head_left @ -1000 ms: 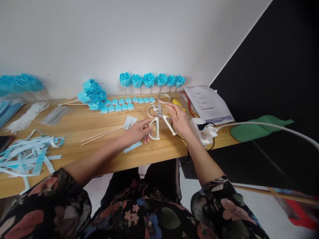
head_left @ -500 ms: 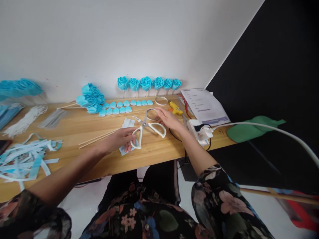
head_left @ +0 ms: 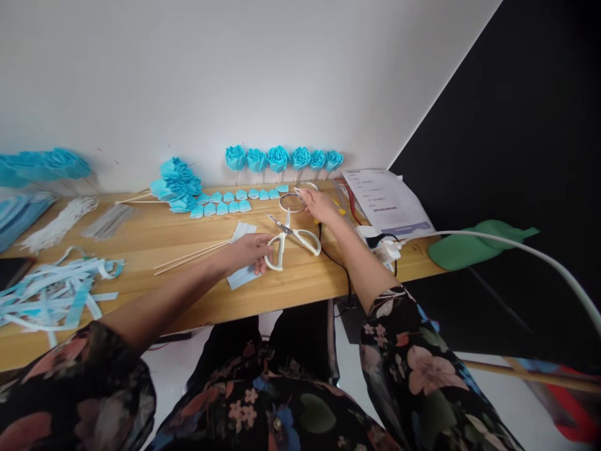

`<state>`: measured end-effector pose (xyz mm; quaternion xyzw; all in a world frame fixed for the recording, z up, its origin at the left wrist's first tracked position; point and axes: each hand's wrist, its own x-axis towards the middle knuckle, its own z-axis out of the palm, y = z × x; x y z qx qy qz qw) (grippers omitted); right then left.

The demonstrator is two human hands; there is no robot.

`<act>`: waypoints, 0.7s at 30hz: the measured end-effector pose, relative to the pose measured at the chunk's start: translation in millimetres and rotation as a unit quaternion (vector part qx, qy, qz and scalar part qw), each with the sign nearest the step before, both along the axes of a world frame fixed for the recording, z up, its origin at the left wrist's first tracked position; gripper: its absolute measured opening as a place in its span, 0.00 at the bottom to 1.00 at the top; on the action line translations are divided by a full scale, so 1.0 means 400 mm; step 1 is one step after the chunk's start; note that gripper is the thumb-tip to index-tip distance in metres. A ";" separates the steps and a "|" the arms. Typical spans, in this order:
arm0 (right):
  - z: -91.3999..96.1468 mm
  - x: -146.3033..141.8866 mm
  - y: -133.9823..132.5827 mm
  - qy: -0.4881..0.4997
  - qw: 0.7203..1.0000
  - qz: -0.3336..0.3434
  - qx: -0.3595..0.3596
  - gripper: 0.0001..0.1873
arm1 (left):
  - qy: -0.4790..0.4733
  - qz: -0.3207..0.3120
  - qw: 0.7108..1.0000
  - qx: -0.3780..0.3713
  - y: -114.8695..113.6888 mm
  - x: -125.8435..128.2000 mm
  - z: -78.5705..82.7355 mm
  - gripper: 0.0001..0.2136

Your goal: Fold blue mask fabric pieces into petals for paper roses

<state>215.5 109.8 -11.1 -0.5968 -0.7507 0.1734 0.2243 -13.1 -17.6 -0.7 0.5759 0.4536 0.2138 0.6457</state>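
Note:
My left hand (head_left: 248, 254) is closed on one white handle of the scissors (head_left: 307, 240), whose blades are spread and point away from me. Under that hand lies a pale blue fabric strip (head_left: 240, 279) on the table. Beside it are two thin wooden sticks (head_left: 183, 258). My right hand (head_left: 320, 207) grips the edge of a thin ring (head_left: 282, 207), perhaps a narrow tape roll, just beyond the scissors. A second similar ring (head_left: 310, 185) sits behind it. A yellow glue gun (head_left: 341, 209) is mostly hidden by my right hand.
Blue petals (head_left: 235, 205) lie in two rows before upright blue flowers (head_left: 278, 159). More flowers (head_left: 176, 188) are piled to their left. Cut strips (head_left: 70, 294), white cords (head_left: 63, 222) and grey wires (head_left: 110, 222) lie left. A power strip (head_left: 382, 247) and printed paper (head_left: 382, 200) are right.
My right hand has moved away from me, shifting the ring farther back on the table. My left hand has carried the scissors slightly right and away from me.

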 end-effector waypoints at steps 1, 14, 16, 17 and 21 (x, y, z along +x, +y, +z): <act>0.005 0.007 -0.001 0.009 1.000 -0.003 0.006 0.25 | 0.000 0.011 1.000 0.000 0.008 0.011 -0.003 0.08; 0.011 0.051 -0.035 0.032 0.994 0.098 0.019 0.26 | 0.109 0.009 0.994 0.021 0.090 0.035 -0.031 0.14; -0.001 0.036 -0.034 0.011 0.993 0.118 0.019 0.26 | 0.175 -0.024 0.982 0.070 0.099 0.030 -0.029 0.16; -0.006 0.029 -0.033 -0.006 0.992 0.125 0.021 0.26 | 0.214 -0.043 0.970 0.103 0.102 0.029 -0.027 0.17; -0.017 0.016 -0.038 -0.101 0.988 0.114 0.026 0.27 | 0.379 -0.104 0.874 0.285 0.110 0.042 -0.017 0.16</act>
